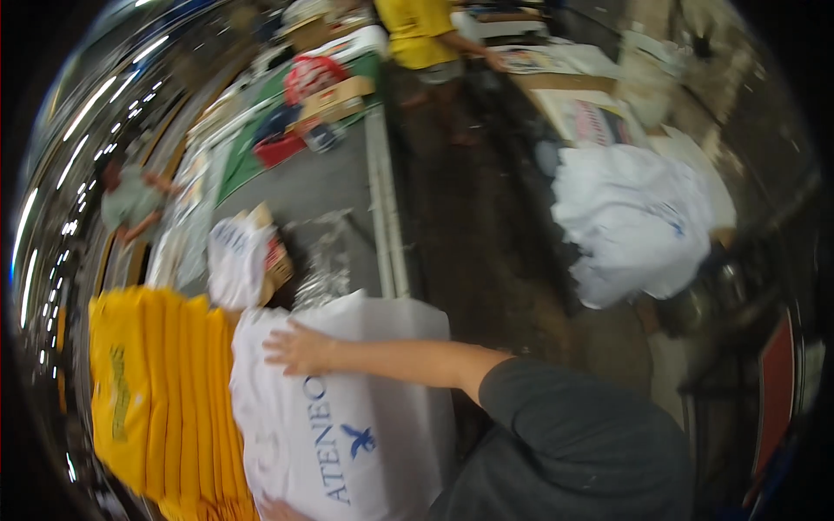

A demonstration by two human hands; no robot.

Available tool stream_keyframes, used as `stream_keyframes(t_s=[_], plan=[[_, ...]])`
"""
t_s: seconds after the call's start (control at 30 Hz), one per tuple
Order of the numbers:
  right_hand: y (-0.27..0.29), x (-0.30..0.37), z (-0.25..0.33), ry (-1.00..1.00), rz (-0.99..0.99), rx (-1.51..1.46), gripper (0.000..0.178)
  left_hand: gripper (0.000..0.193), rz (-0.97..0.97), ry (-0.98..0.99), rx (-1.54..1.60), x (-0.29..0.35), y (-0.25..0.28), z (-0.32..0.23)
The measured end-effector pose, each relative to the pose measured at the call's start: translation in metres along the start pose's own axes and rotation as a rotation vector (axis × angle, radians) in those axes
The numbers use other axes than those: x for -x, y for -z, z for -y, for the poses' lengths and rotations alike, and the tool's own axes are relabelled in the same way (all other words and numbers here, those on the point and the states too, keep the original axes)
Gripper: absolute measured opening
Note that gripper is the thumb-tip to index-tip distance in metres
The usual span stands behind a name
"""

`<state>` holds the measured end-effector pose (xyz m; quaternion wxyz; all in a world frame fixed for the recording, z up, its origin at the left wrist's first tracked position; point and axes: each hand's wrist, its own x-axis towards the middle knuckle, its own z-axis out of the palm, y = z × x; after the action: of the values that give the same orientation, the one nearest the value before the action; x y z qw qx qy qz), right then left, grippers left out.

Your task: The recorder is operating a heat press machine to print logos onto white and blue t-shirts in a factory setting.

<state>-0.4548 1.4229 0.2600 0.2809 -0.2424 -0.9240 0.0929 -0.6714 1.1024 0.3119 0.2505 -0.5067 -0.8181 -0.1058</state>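
Observation:
A white T-shirt with blue lettering and a blue bird print lies spread out at the table's near end. My right hand rests on its upper part, palm down with the fingers spread. Only a small piece of my left hand shows at the lower edge, against the shirt's lower left side; its fingers are mostly cut off and blurred. Directly left of the white shirt, a row of overlapping yellow T-shirts with dark print is laid out.
Beyond the shirt, the dark table bears a bundled white printed cloth, clear plastic, a cardboard box and a red bag. White shirts are heaped at right. People stand at far left and beyond the table.

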Motion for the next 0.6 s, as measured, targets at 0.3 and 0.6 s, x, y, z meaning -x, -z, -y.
stream_keyframes(t_s=[0.3, 0.6], plan=[[0.067, 0.308, 0.010, -0.369, -0.084, 0.039, 0.038, 0.041, -0.114, 0.157, 0.041, -0.052, 0.013, -0.078], [0.173, 0.676, 0.105, -1.175, 0.298, -0.083, 0.024, 0.037, 0.155, -0.649, 1.051, 0.007, 0.060, -0.454]])
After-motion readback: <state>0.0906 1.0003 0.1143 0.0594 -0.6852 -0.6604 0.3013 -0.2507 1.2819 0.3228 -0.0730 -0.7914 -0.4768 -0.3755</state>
